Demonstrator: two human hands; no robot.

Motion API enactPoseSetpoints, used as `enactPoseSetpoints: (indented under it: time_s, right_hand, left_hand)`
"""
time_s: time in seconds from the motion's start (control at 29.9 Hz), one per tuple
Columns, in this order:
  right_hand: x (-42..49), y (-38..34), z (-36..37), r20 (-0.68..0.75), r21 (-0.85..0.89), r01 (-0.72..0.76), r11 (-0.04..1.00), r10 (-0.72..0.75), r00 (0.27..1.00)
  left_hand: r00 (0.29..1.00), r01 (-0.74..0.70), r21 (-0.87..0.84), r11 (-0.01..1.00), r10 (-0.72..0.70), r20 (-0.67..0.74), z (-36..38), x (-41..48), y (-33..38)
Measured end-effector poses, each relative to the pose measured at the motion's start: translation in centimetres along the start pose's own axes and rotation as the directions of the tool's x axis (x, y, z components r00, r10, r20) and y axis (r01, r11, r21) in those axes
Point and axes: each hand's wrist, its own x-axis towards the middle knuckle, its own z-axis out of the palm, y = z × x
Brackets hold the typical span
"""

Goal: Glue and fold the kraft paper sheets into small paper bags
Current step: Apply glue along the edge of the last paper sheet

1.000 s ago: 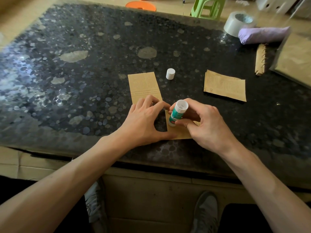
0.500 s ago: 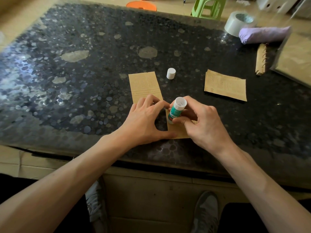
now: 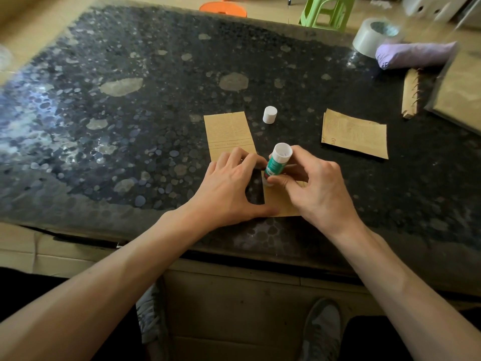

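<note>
A long kraft paper sheet (image 3: pixel 229 131) lies on the dark pebbled table (image 3: pixel 130 126), running toward me under both hands. My left hand (image 3: pixel 231 188) presses it flat, fingers spread and thumb on the near edge. My right hand (image 3: pixel 315 188) grips a green and white glue stick (image 3: pixel 276 162), tip down on the paper between the hands. Its white cap (image 3: pixel 269 114) stands just beyond the sheet. A second folded kraft piece (image 3: pixel 355 132) lies to the right.
At the back right are a tape roll (image 3: pixel 374 35), a purple bundle (image 3: pixel 413 54), a spiral-bound kraft pad (image 3: pixel 411 92) and a brown board (image 3: pixel 460 92). Beyond the table stand an orange stool (image 3: pixel 223 9) and a green stool (image 3: pixel 325 11). The table's near edge runs below my wrists.
The glue stick has shifted slightly in my right hand against the paper. My left hand stays where it was.
</note>
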Motion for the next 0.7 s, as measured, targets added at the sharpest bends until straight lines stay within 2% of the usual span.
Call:
enactPoseSetpoints:
  time_s: [0.7]
  right_hand:
    - [1.2,-0.1,0.8,-0.056,0.025,-0.002,1.0,0.003,0.998]
  left_hand:
    - [0.999,0.052,-0.045,0.998,-0.051,0.007,-0.2,-0.1,0.4]
